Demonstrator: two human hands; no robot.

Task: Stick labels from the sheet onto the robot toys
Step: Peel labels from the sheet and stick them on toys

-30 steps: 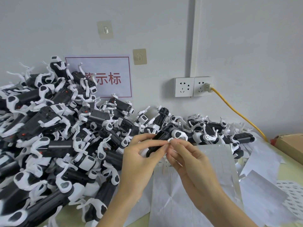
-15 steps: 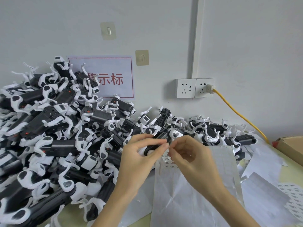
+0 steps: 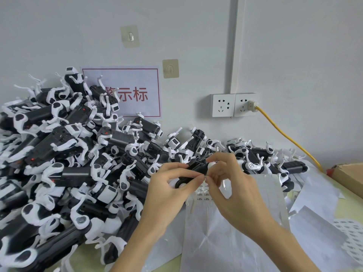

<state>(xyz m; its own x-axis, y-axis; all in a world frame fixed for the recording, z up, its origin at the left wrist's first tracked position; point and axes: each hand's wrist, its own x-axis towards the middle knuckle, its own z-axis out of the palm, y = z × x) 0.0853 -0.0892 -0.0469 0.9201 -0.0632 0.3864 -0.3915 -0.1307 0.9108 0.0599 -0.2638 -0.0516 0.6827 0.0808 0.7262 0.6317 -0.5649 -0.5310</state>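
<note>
- The robot toy [image 3: 194, 170] you were working on sat in front of the big pile [image 3: 64, 163], lifted clear of the bench [image 3: 351, 205], black body angled up toward the right.
- Your left hand [image 3: 169, 191] grasped that toy, thumb and forefinger curled round its lower end.
- Your right hand [image 3: 233, 185] pinched at the toy's edge just beside your left fingertips; something small and white showed there, probably a label, though it was too small to be sure.
- The label sheet [image 3: 204, 194] lay right under both hands, a few printed labels showing on it, on top of spent backing paper [image 3: 225, 242].
- To have done this step well, you would have steadied the toy with the left hand, laid the label flat on a smooth black face, then rubbed from one edge across so no corner lifted.
- My guess is that the risk was a crooked label, or one folding onto itself.
- Farther out, a wall socket [image 3: 233, 105] fed a yellow cable [image 3: 286, 138], and a cardboard box [image 3: 351, 175] sat at the right.
</note>
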